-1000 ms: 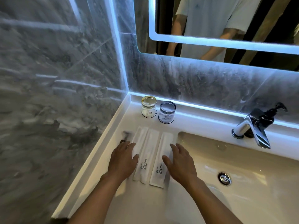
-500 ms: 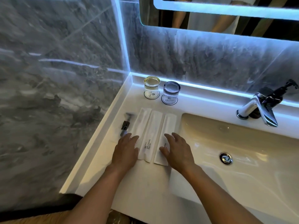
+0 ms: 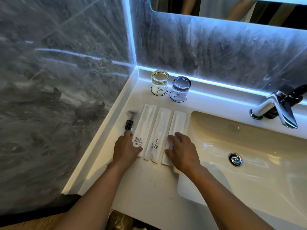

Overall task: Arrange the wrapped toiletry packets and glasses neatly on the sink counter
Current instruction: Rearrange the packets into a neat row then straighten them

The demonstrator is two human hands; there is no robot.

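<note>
On the white sink counter (image 3: 149, 188), a left hand (image 3: 125, 149) and right hand (image 3: 181, 151) press flat, fingers spread, on the outer two of three long white paper-wrapped packets (image 3: 157, 135); two upturned glasses (image 3: 181, 88) stand on coasters behind them.

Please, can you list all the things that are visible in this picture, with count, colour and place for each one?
wrapped packets: 3, white, side by side on the counter left of the basin
razor: 1, dark, left of the packets
glasses: 2, one yellowish, one bluish, upside down on round coasters near the back wall
counter: 1, white
basin: 1, white, right, with metal drain
faucet: 1, chrome, behind the basin
mirror: 1, lit edge, top
left hand: flat on the leftmost packet
right hand: flat on the rightmost packet
</note>
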